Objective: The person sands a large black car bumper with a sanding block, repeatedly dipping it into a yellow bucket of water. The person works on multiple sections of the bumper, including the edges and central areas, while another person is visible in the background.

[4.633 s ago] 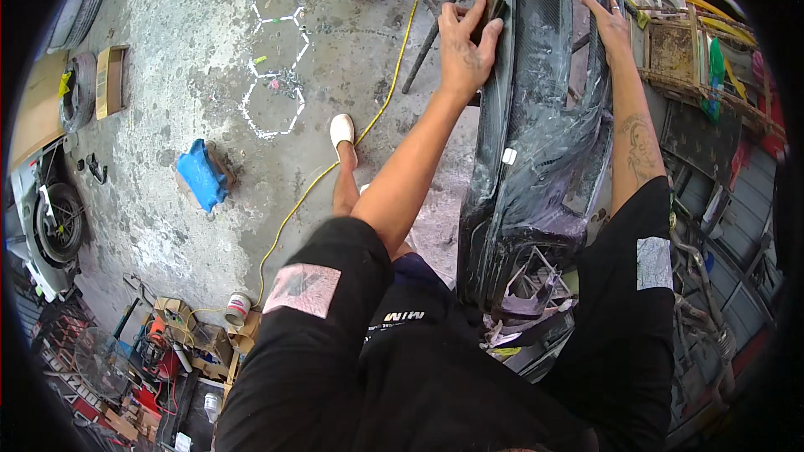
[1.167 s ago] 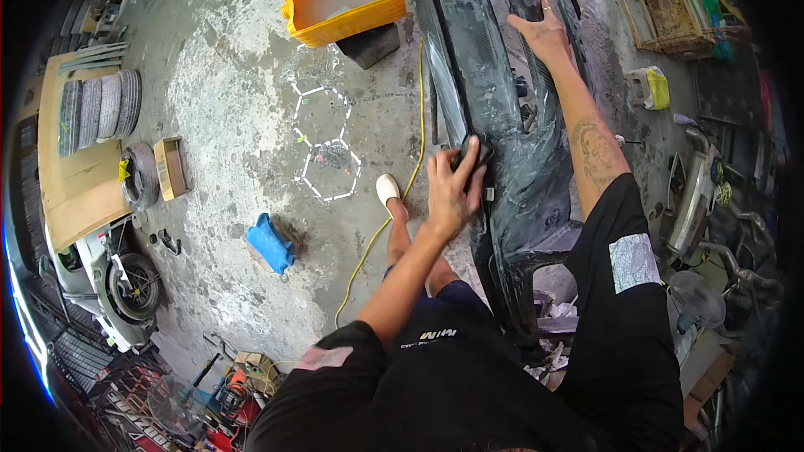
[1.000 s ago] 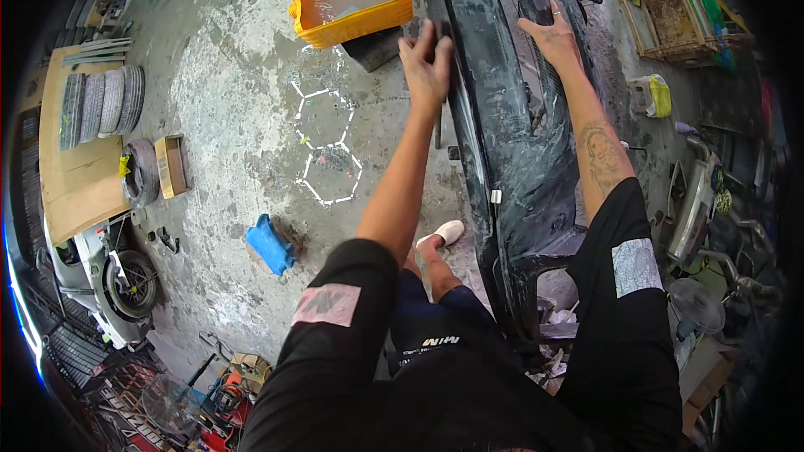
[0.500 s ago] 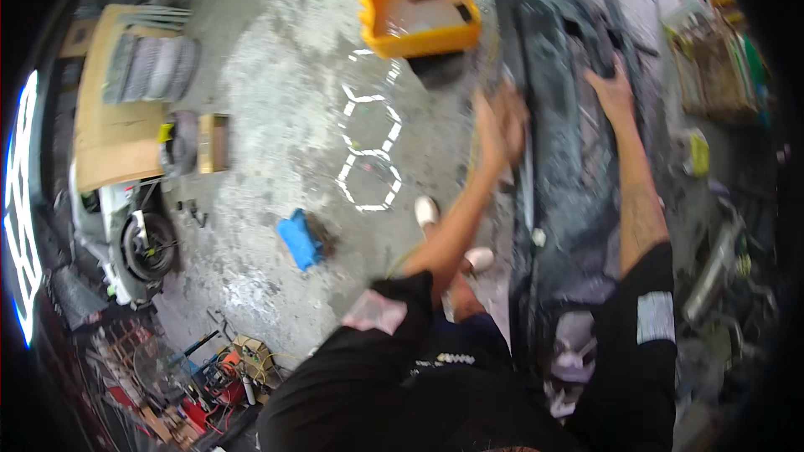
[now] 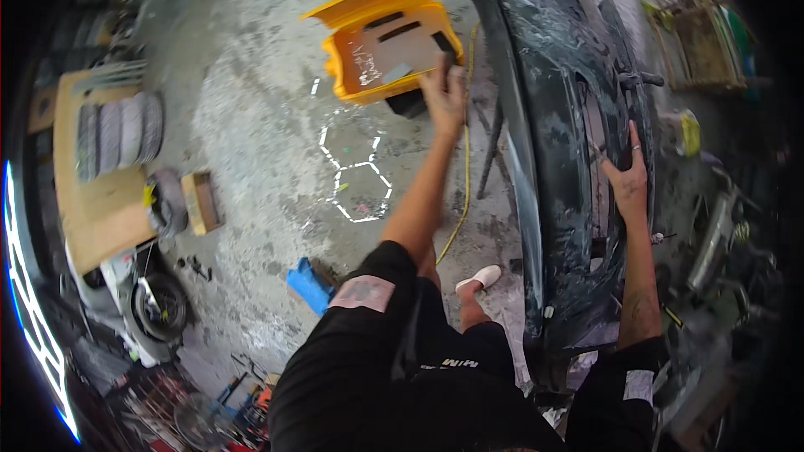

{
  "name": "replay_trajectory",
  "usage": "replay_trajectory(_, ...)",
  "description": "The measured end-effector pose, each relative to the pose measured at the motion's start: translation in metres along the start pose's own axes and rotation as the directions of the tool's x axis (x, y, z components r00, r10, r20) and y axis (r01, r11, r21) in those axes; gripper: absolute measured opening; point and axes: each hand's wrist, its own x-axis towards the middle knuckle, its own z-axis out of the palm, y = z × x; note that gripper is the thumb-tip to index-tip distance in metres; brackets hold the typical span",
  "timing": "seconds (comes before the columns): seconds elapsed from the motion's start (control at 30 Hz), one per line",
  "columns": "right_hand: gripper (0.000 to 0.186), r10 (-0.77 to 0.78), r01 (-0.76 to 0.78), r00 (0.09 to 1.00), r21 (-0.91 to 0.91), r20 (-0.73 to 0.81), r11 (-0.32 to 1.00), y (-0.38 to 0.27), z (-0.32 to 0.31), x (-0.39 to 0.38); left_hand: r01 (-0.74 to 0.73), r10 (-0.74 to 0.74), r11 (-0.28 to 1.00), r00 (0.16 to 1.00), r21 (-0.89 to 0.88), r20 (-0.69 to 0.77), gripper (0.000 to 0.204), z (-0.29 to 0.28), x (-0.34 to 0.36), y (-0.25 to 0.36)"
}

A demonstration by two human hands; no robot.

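A long dark car bumper (image 5: 561, 159), streaked with pale dust, lies on a stand to my right. My right hand (image 5: 630, 180) grips its right-hand strip, with the thumb over a long slot and a finger stretched along the edge. Over the near right corner of a yellow open-lidded bin (image 5: 339, 67) is my left hand (image 5: 445, 100), its fingers somewhat apart. I see nothing held in it. Inside the bin lie dark strips (image 5: 399, 31), a black block (image 5: 444, 42) and a grey-blue piece (image 5: 396, 74).
A yellow hose (image 5: 466, 192) runs along the floor beside the stand's legs (image 5: 491, 151). A blue bundle (image 5: 310, 286) lies near my feet. At left are cardboard (image 5: 105, 222), a wheel (image 5: 161, 308) and a small box (image 5: 201, 202). A wooden crate (image 5: 695, 50) stands beyond the bumper.
My left hand has left the bumper's near edge and moved left to the bin. The right hand stays at the bumper's far side, now lower in the picture. The view has shifted.
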Motion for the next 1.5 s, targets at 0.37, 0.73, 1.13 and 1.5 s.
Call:
replay_trajectory(0.37, 0.095, 0.366, -0.369, 0.926, 0.021, 0.094, 0.929, -0.041, -0.003, 0.014, -0.379, -0.022, 0.654, 0.855, 0.654, 0.518, 0.045, -0.01, 0.157, -0.37)
replay_trajectory(0.73, 0.092, 0.312, -0.317, 0.946, 0.039, 0.091, 0.948, -0.031, -0.009, 0.005, -0.609, 0.132, 0.577, 0.728, 0.545, 0.673, 0.043, -0.06, 0.152, -0.202)
replay_trajectory(1.13, 0.096, -0.036, 0.036, 0.999, 0.023, 0.017, 0.999, 0.031, 0.006, 0.008, -0.309, 0.308, 0.951, 0.939, -0.016, 0.154, 0.057, 0.002, -0.087, 0.124)
replay_trajectory(1.5, 0.081, -0.207, 0.204, 0.978, 0.098, 0.027, 0.974, 0.058, 0.017, 0.04, -0.242, 0.242, 0.97, 0.97, 0.001, 0.016, 0.056, -0.016, -0.111, 0.135)
